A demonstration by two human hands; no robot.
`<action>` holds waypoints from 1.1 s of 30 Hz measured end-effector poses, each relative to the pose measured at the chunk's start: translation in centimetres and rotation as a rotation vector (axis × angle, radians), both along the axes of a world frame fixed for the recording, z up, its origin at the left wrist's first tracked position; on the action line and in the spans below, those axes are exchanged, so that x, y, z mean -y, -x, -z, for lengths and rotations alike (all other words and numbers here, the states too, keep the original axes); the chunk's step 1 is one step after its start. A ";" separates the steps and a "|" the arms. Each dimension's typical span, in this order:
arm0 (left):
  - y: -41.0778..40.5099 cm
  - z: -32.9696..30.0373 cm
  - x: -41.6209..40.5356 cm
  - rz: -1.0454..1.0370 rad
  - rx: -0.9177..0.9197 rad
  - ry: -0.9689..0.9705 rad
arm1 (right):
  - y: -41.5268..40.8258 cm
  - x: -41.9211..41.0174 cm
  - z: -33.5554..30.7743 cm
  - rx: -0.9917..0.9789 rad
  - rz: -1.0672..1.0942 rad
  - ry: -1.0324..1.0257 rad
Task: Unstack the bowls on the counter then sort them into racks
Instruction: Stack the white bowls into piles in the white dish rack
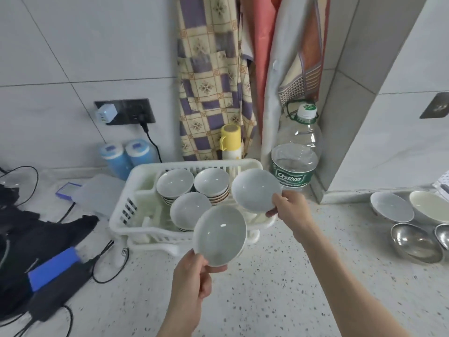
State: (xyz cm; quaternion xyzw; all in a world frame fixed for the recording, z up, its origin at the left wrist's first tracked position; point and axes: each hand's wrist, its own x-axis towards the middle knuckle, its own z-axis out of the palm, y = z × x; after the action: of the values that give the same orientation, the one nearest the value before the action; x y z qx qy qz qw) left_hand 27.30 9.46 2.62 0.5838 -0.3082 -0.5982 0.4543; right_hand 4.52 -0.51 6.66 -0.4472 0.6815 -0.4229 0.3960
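The left hand (192, 278) pinched the near rim of a pale bowl (220, 235), thumb on the inside, and held it tilted above the speckled surface (267, 288) just in front of the white rack (136, 181). The right hand (289, 207) gripped the edge of a second bowl (255, 189) over the rack's right end. Inside the rack sat three stacks of bowls (192, 190). Far right on the surface lay two more white bowls (391, 206) and some metal bowls (415, 243). A large water bottle (297, 152) stood behind the rack.
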 end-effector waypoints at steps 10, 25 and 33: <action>-7.4 0.6 1.6 -0.106 -0.009 -0.012 | -5.4 3.2 0.9 -0.647 -0.052 -0.178; -8.5 1.1 4.4 -0.095 -0.051 0.027 | -6.9 6.0 3.6 -0.690 -0.251 -0.433; -8.8 2.2 4.7 -0.101 -0.050 0.009 | -7.2 6.8 5.4 -0.684 -0.309 -0.508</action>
State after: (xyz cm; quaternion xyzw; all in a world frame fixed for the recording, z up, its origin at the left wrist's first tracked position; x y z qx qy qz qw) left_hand 36.14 4.79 0.44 0.5812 -0.2697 -0.5876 0.4942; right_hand 11.70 -7.27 1.28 -0.5461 0.7806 -0.0060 0.3038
